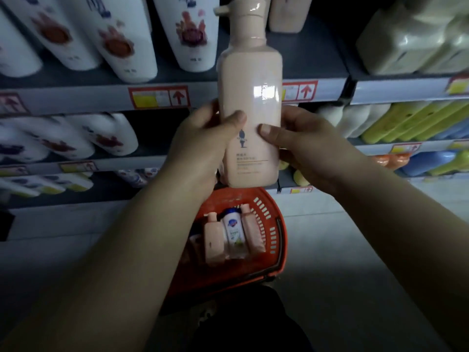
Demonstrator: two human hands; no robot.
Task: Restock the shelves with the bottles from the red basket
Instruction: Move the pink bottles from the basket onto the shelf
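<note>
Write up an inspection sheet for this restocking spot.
Surface: grey floor, the red basket on it.
Job's things: peach pump bottle upright in front of the shelves; in the basket, a white bottle between peach bottles.
Clutter: nothing seen.
Hands: left hand and right hand both grip the pump bottle's lower half.
Cables: nothing seen.
Surroundings: white flower-printed bottles left, yellow-green containers right.
</note>
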